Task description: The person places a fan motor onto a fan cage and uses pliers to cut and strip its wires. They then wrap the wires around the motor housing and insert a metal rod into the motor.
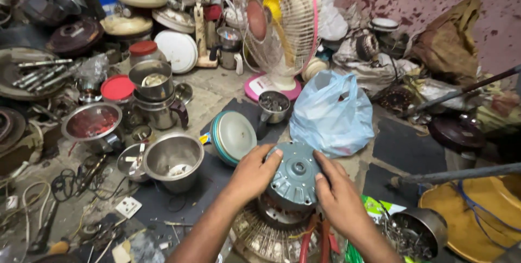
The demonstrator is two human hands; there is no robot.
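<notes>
My left hand point(252, 173) and my right hand point(336, 195) grip a round grey metal motor housing point(294, 179) from both sides, low in the middle of the head view. The housing sits tilted on top of a copper-wound stator with a slotted rim point(266, 238). Red-handled pliers point(320, 236) lie just below my right wrist. My fingers press on the cover's top edge, thumbs toward its middle.
A pink table fan point(279, 24) stands behind, beside a blue plastic bag point(332, 112). Steel pots point(173, 157) and bowls point(92, 123), a teal-rimmed lid point(232, 135), a cup of screws point(274, 106), a tin of small parts point(418, 233), wires and a yellow basin point(477, 214) crowd the floor.
</notes>
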